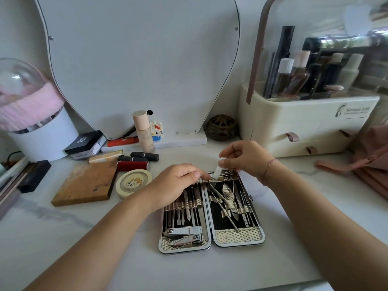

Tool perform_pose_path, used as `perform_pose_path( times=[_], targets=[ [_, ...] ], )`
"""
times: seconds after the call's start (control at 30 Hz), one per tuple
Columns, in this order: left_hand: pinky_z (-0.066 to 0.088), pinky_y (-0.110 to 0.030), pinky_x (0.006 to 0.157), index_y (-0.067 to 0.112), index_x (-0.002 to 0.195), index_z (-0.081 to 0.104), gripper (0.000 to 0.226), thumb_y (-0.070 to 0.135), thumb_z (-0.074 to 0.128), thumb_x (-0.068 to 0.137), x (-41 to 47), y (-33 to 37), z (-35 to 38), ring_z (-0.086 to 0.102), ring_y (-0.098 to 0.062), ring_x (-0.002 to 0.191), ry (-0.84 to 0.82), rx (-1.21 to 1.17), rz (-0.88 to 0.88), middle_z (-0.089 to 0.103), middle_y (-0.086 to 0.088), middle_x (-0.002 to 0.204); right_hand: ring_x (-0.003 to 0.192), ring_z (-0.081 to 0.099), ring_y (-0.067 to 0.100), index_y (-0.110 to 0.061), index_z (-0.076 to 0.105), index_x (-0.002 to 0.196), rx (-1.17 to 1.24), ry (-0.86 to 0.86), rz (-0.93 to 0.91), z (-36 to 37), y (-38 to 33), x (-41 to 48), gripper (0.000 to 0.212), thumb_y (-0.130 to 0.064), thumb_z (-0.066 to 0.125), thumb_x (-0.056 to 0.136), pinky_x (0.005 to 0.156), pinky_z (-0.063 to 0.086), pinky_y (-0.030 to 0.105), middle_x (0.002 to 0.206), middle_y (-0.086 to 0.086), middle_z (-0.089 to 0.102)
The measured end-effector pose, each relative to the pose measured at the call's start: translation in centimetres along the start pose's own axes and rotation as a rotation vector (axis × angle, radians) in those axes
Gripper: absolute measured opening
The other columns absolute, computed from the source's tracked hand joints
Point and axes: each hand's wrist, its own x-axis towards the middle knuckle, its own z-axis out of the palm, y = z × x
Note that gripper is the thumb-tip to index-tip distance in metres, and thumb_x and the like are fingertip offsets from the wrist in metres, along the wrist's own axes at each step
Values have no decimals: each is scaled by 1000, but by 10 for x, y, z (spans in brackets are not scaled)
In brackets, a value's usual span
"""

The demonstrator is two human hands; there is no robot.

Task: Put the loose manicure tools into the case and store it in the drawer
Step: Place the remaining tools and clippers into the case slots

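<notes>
The right hand [245, 158] is pinching a small white tool [217, 171] just over the far edge of the open case [239, 237]. The left hand [176, 185] is lying curled on the case's left half, its grip unclear. Clippers [184, 235] and files [187, 206] are sitting in the left half, nippers [227, 198] in the right.
</notes>
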Motion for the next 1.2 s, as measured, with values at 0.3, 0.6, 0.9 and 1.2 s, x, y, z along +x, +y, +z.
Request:
perform_pose_path(
  times=[0.3, 0.6, 0.9, 1.2],
  targets=[
    [36, -10, 83, 30, 104, 69, 30, 23, 41, 98, -1, -1, -2, 53, 4, 103, -20, -40, -18, 66, 12, 107, 63, 54, 15, -11, 68, 90, 3, -106, -43, 0, -7, 2, 15, 0, 68, 79, 63, 50, 19, 81, 14, 67],
    [40, -16, 86, 26, 100, 67, 21, 30, 47, 95, 2, -2, 0, 56, 4, 97, 40, 73, 10, 65, 13, 102, 78, 58, 16, -7, 68, 101, -40, -130, -51, 14, -7, 7, 18, -1, 61, 85, 80, 53, 29, 82, 7, 63],
    [41, -24, 88, 33, 86, 71, 22, 32, 49, 93, 5, -7, 0, 57, -6, 92, 45, 123, 53, 59, 5, 93, 81, 59, 8, -19, 72, 102, -234, -216, -107, 20, -11, 3, 25, -7, 57, 87, 83, 47, 26, 97, 4, 71],
    [42, -20, 88, 24, 94, 66, 19, 32, 49, 93, 8, -9, 0, 56, 1, 92, 112, 156, 44, 61, 11, 96, 89, 49, -2, -24, 67, 114, -631, -276, -253, 6, -22, -12, 29, -14, 51, 92, 72, 35, 3, 91, -19, 52]
  ],
)
